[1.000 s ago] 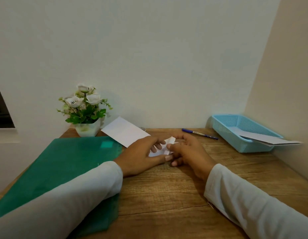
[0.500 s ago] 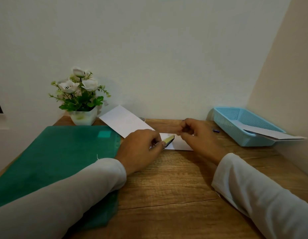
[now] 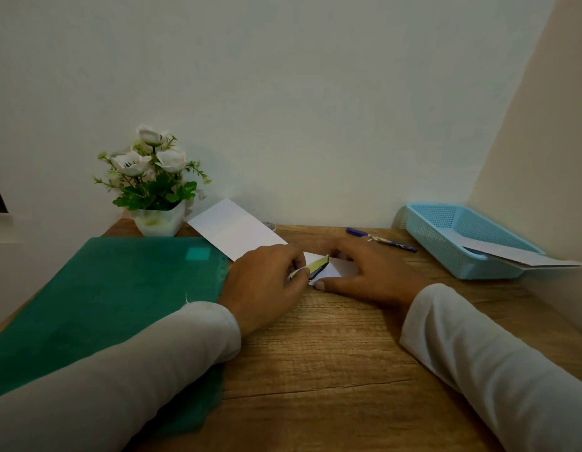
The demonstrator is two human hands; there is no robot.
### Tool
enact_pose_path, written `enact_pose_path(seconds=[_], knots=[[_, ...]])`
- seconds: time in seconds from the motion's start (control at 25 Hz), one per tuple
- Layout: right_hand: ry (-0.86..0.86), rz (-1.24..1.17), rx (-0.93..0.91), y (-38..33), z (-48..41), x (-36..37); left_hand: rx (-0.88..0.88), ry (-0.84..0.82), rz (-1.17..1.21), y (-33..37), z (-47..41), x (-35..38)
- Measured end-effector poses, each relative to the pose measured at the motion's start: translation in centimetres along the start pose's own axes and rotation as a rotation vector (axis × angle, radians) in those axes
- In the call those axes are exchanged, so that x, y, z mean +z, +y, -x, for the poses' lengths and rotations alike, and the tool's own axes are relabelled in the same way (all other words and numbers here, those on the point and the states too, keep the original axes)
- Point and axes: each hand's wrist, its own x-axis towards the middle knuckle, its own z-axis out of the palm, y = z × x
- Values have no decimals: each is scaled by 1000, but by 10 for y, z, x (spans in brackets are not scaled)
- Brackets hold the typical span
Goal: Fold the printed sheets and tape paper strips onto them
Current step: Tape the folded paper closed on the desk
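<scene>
The blue basket (image 3: 436, 243) on your right holds a white paper (image 3: 511, 256) that juts over its rim. On the wooden desk (image 3: 315, 360), your left hand (image 3: 267, 282) pinches a yellow-green strip (image 3: 316, 265) just above the folded sheet (image 3: 337, 271). Your right hand (image 3: 371, 272) presses the sheet down with fingers spread. A green folder (image 3: 103, 288) lies to the left, below pale walls.

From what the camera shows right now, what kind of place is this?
Probably a small home or office desk set in a wall corner: a wooden desktop, a blue pen and a light blue tray holding paper.
</scene>
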Motion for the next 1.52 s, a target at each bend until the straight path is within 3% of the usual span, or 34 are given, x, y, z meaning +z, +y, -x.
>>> enact_pose_path(seconds=[0.32,0.56,0.72,0.84,1.0,1.28,1.52], knots=[[-110,-122,135,18,11,-28,27,-79,32,0,1,1],[-172,-590,202,24,24,-29,119,-198,-25,-1,0,3],[-166,-790,222,7,26,-21,100,-178,-48,-4,0,7],[-28,-821,200,4,30,-23,83,-160,-22,-6,-1,7],[220,-829,301,16,28,-40,83,-113,48,-7,-2,6],[161,-783,279,19,23,-41,63,-90,119,-9,-5,6],[207,-749,178,10,25,-32,78,-76,106,-10,-4,7]])
